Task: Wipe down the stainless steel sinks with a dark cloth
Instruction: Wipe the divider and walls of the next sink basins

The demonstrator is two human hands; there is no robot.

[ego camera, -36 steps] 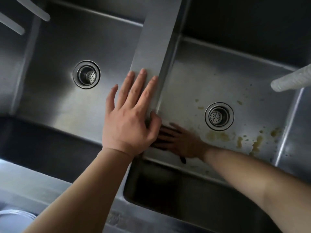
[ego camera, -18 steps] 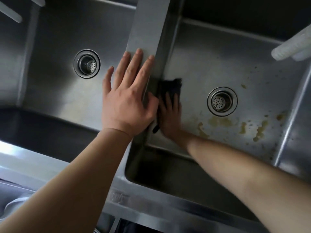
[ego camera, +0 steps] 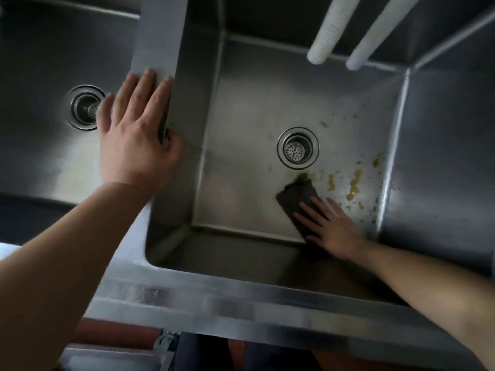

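the dark cloth (ego camera: 298,202) lies flat on the floor of the right sink (ego camera: 241,145), low in the frame, just below the drain (ego camera: 297,148). the right hand (ego camera: 330,227) presses it with straight fingers. yellow stains (ego camera: 353,183) sit beside it. the left hand (ego camera: 136,135) rests flat on the divider (ego camera: 160,33). two white tubes (ego camera: 329,30) hang at upper right.

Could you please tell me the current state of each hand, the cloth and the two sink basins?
left hand: flat on the divider, holding nothing
right hand: pressing the dark cloth flat
dark cloth: on the basin floor, near the drain
right basin: yellowish residue remains
left basin: no residue visible
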